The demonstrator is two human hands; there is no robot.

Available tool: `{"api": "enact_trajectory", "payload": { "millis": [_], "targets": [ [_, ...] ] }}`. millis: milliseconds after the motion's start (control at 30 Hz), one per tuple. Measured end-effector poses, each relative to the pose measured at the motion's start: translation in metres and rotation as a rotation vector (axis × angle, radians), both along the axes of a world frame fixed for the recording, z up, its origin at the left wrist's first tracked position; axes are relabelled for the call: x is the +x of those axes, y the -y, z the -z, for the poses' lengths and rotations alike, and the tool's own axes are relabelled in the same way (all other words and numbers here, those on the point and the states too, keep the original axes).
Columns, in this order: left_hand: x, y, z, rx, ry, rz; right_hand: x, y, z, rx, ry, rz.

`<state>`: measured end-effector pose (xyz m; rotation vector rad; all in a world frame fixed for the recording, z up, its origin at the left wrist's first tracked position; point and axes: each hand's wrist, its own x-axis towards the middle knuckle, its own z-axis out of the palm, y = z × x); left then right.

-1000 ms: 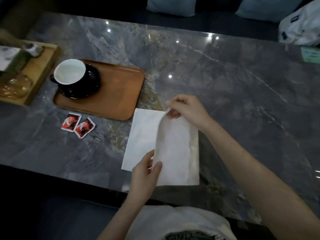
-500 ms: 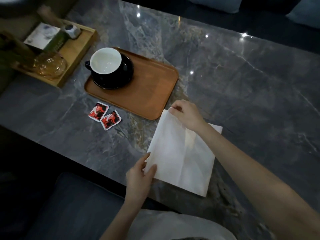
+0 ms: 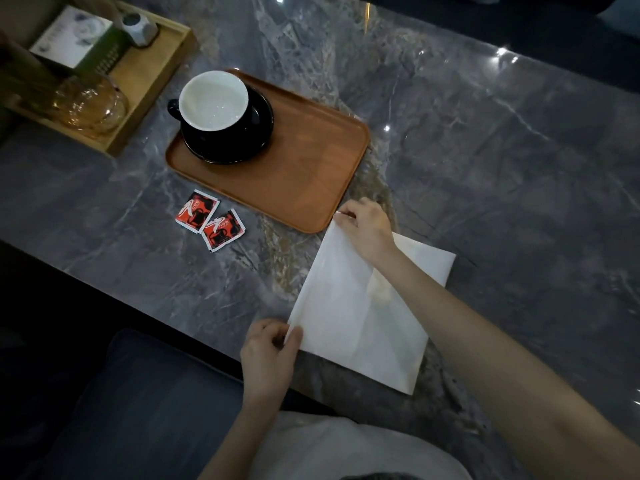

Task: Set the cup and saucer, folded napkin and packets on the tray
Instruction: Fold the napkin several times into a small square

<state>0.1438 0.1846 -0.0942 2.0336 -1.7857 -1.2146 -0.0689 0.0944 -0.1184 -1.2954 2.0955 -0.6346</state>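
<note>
Across the whole view runs a polished grey marble tabletop (image 3: 485, 150), veined in white and rust, with glints of ceiling light on its glossy face and dark upholstered seating along its far and near edges. On it, toward the left, lies a rounded-corner rectangular brown wooden tray (image 3: 304, 174), smooth and matte. Near its right corner, just beside it on the marble, a white paper napkin (image 3: 353, 313) lies doubled over in soft, slightly translucent layers. The right hand (image 3: 367, 226) pinches the napkin's far corner, and the left hand (image 3: 270, 351) pinches its near corner; the two hands are well apart. At the tray's left end sits a glossy black round saucer (image 3: 256, 140) carrying a black cup with a white interior (image 3: 214, 102), handle pointing left. Two small red, black and white square packets (image 3: 209, 220) rest on the marble in front of the tray, touching each other. At far left stands a pale wooden box tray (image 3: 152, 84) holding an amber glass dish (image 3: 88, 103).
</note>
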Motion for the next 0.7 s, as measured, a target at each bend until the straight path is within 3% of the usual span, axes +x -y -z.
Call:
{"api": "enact_trajectory", "payload": {
  "millis": [233,300,400,467,600,700],
  "targets": [
    [-0.003,0.01,0.006,0.05,0.124,0.063,0.005,0.0,0.004,-0.018,-0.059,0.076],
    [-0.005,0.014,0.005,-0.043,0.183,0.138,0.005,-0.002,0.001,-0.053,-0.07,0.083],
    [-0.023,0.018,0.003,-0.359,0.168,0.396,0.01,-0.021,-0.003,-0.233,-0.11,0.194],
    [-0.045,0.022,0.009,-0.472,0.192,0.64,0.02,-0.038,-0.006,-0.315,-0.007,0.285],
    [-0.081,0.032,0.036,-0.465,0.335,0.96,0.044,-0.054,-0.008,-0.19,0.342,0.241],
    [-0.087,0.036,0.051,-0.413,0.421,0.985,0.051,-0.058,0.001,-0.124,0.248,0.156]
  ]
}}
